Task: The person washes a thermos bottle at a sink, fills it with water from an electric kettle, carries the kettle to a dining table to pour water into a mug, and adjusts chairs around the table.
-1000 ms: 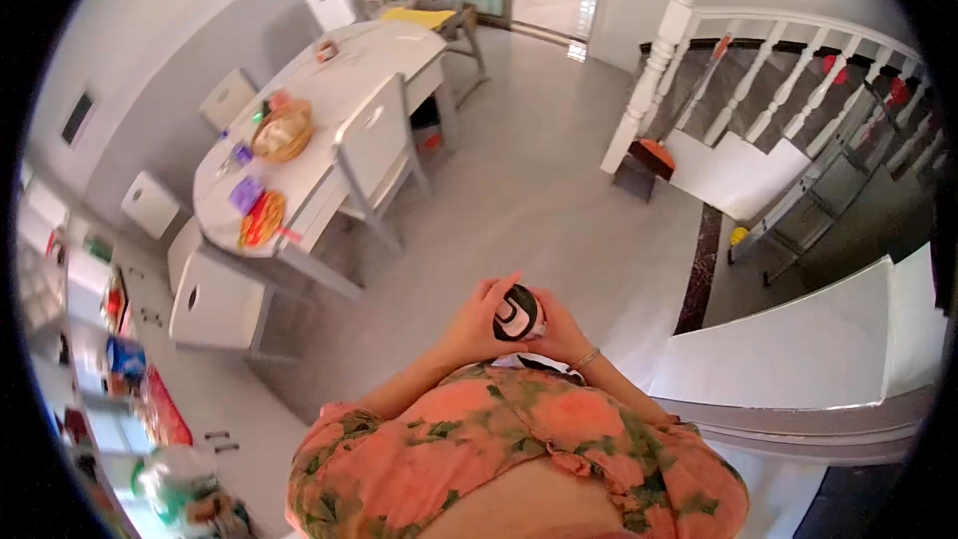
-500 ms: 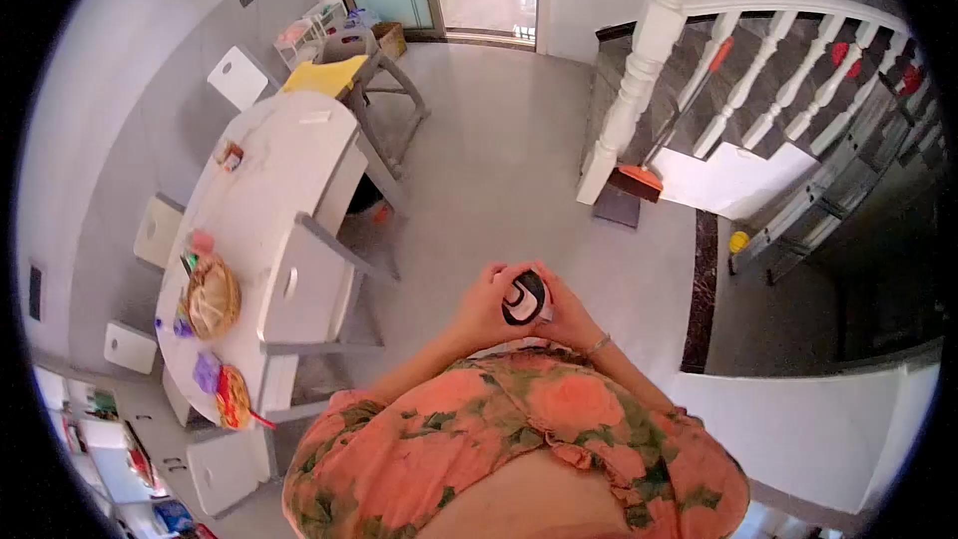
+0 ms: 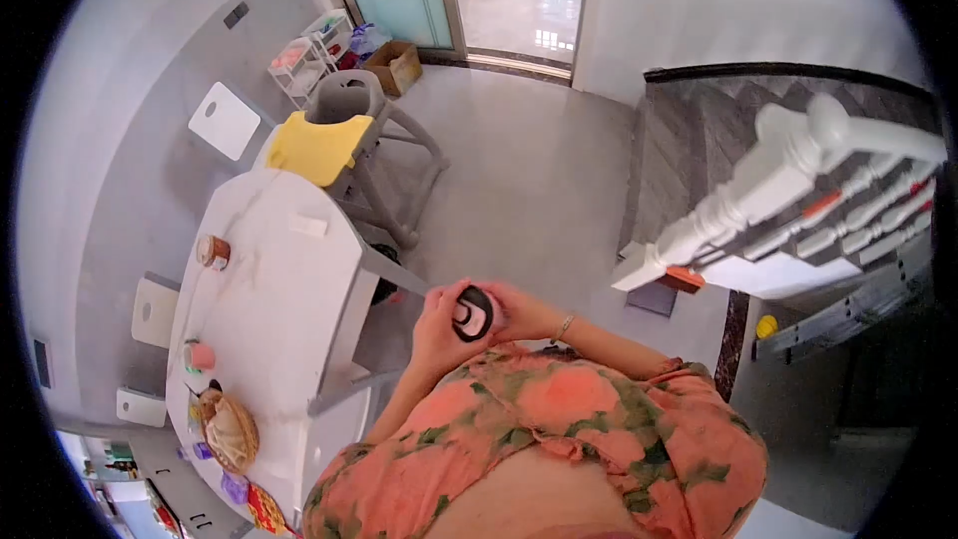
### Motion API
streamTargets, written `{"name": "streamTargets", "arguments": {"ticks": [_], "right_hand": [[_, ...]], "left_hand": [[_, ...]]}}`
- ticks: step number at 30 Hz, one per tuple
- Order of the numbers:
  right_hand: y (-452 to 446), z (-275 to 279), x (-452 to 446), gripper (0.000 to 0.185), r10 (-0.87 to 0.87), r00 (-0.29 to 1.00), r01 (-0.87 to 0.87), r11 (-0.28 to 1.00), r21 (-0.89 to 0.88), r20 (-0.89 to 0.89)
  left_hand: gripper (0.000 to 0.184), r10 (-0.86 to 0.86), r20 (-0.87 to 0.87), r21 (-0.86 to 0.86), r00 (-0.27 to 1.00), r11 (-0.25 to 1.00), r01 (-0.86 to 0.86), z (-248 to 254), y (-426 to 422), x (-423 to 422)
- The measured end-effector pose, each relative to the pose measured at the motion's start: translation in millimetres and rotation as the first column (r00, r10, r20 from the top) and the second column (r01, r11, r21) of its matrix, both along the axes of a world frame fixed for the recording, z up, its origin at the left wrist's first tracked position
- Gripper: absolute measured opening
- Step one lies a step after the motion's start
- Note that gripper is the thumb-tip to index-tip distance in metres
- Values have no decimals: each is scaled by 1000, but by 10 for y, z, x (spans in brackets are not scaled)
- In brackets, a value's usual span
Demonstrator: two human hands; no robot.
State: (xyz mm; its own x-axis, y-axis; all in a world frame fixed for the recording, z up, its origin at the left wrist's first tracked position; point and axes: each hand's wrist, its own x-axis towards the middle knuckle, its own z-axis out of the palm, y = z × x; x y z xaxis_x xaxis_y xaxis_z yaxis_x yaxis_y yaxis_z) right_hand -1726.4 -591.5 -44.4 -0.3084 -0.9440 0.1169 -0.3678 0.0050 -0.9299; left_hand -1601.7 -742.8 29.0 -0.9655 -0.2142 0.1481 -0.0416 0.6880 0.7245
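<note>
A round object with a black rim and a pale pink top [image 3: 472, 314], perhaps a lidded cup, is held in front of my body. My left hand [image 3: 437, 327] is wrapped round its left side. On its right side, my right hand [image 3: 517, 311] grips it too, with a bracelet at the wrist. The lower part of the object is hidden by my hands. A white table [image 3: 274, 289] stands to the left of my hands.
On the table are a jar [image 3: 213, 252], a pink cup [image 3: 199, 355] and a basket [image 3: 231, 434]. A grey high chair with a yellow tray [image 3: 317, 147] stands beyond. White banisters [image 3: 718, 215], stairs [image 3: 689, 145] and a ladder [image 3: 848, 309] are at right.
The view has moved forward past the table, so the high chair and the stair post appear nearer. Both hands still hold the object, which now sits slightly further left in view.
</note>
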Motion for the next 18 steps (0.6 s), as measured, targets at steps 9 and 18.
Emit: {"name": "streamTargets", "arguments": {"ticks": [9,18], "right_hand": [[-604,600,-2419,81,-352,935,352,936,31,27],[-1005,340,-5097,85,-559,824,558,829,43,88]], "left_hand": [[77,-342,4,-10,940,940,342,359,-989,-2999],[80,-597,-29,-14,802,802,597,276,-1449,-6028]]}}
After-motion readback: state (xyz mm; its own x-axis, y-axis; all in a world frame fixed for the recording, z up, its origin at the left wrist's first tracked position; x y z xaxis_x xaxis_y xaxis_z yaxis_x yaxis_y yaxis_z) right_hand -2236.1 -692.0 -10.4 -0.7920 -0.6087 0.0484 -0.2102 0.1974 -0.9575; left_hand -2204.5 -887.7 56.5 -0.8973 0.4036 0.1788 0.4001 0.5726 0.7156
